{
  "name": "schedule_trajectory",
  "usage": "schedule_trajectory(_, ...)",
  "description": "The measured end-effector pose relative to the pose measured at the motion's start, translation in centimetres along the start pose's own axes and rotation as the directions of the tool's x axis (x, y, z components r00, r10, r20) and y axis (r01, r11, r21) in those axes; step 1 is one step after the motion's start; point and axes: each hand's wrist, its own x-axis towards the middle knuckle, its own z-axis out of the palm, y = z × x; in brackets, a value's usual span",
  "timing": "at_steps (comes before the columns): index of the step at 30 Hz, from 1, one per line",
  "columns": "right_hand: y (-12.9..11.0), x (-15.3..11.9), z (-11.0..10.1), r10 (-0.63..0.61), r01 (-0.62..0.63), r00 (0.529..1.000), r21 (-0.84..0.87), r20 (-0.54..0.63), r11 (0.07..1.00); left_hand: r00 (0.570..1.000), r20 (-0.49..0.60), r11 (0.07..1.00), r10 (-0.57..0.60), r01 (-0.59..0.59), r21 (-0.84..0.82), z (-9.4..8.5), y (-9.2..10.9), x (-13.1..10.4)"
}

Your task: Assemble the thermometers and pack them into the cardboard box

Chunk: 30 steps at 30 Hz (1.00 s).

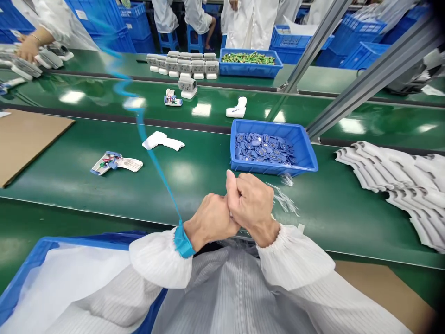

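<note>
My left hand (216, 217) and my right hand (254, 198) are both closed and meet in front of my body, over the front edge of the green bench. My right thumb points up. Whatever the fingers hold is hidden by the hands. A blue wrist strap (183, 241) with a coiled cord is round my left wrist. Just beyond my hands is a blue bin (273, 168) of small blue oval parts (264, 147). Thin whitish strips (285, 200) lie right of my right hand. Left of the bin lie a white gun-shaped shell (162, 140) and an opened shell with wiring (116, 162).
Stacked white shell halves (392, 171) lie on the right. A cardboard sheet (31, 139) is at the left. A metal post (361, 79) slants up beyond the bin. Across the belt, a co-worker's hand (28, 48) touches grey-white units. A lined blue crate (48, 241) stands lower left.
</note>
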Motion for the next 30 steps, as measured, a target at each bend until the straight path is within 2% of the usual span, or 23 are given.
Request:
schedule_trajectory(2,0.2,0.2,0.4,-0.075,0.078,0.995,0.046,-0.068,0.996,0.999,-0.009,0.993,-0.032,0.032,0.110,0.0,0.2,0.1)
schedule_trajectory(4,0.6,0.3,0.4,-0.064,0.081,0.987,0.116,-0.149,0.990,0.997,-0.048,0.990,-0.061,0.066,0.123,-0.1,0.4,0.3)
schedule_trajectory(7,1.0,0.2,-0.2,0.030,-0.005,0.988,0.165,-0.153,0.986,0.996,-0.061,0.995,-0.058,0.053,-0.081,-0.4,0.6,0.4)
schedule_trajectory(10,1.1,0.0,-0.7,0.023,-0.022,1.000,0.075,-0.019,0.997,0.999,-0.010,0.959,-0.044,0.040,-0.281,-0.3,0.5,0.3)
schedule_trajectory(12,1.1,-0.1,-0.6,-0.036,0.035,0.998,0.010,0.050,0.999,0.999,0.009,0.973,-0.036,0.037,-0.227,0.0,0.4,0.3)
schedule_trajectory(16,1.1,0.4,0.1,-0.157,0.158,0.987,0.050,-0.038,0.986,0.998,-0.023,0.996,-0.063,0.064,0.062,0.2,0.1,0.5)
schedule_trajectory(18,1.2,0.7,0.1,-0.085,0.096,0.992,0.115,-0.094,0.989,0.998,-0.035,0.999,-0.050,0.051,0.016,-0.3,-0.1,0.7)
schedule_trajectory(21,1.6,0.9,-0.4,0.112,-0.087,0.985,0.180,-0.133,0.980,0.999,-0.006,0.968,-0.051,0.048,-0.246,-1.0,-0.6,0.6)
schedule_trajectory(22,1.7,0.9,-0.6,0.151,-0.126,0.980,0.183,-0.128,0.975,0.998,0.013,0.949,-0.063,0.064,-0.307,-1.2,-0.7,0.5)
schedule_trajectory(24,1.8,0.8,-0.7,0.144,-0.134,0.988,0.167,-0.050,0.977,0.995,0.038,0.931,-0.093,0.100,-0.351,-1.0,-0.9,0.4)
schedule_trajectory(26,1.8,0.5,-0.5,0.092,-0.096,0.995,0.122,0.045,0.988,0.993,0.030,0.944,-0.112,0.116,-0.308,-0.5,-0.8,0.4)
schedule_trajectory(30,1.9,0.2,0.0,0.081,-0.093,0.989,0.096,0.125,0.991,0.989,-0.041,0.976,-0.139,0.130,-0.177,0.6,0.0,0.5)
